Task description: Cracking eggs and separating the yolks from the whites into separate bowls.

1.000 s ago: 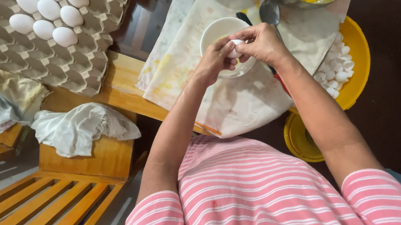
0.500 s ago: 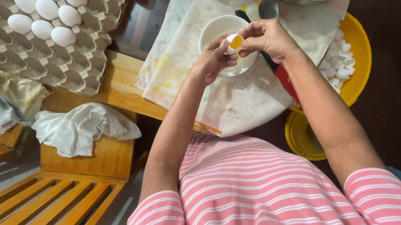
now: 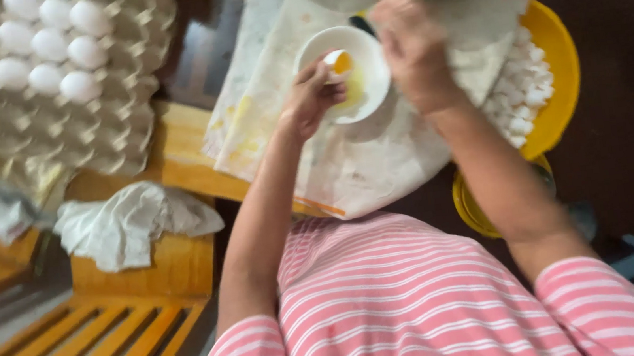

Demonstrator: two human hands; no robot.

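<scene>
In the head view, our left hand (image 3: 308, 103) pinches a half eggshell (image 3: 337, 63) with the yolk inside, fingers closed around it, just over the small white bowl (image 3: 357, 78) on the stained cloth (image 3: 378, 155) near the table's far edge. Our right hand (image 3: 413, 48) is blurred above the bowl; we cannot tell its grip. We judge the yolk may slip into the white if the shell tilts too much, or break on the sharp rim

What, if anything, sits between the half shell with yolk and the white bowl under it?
Nothing visible. The left hand holds the half shell directly over the white bowl, with open space beneath. The right hand, blurred, is off to the side by the bowl's rim, not underneath.
</scene>
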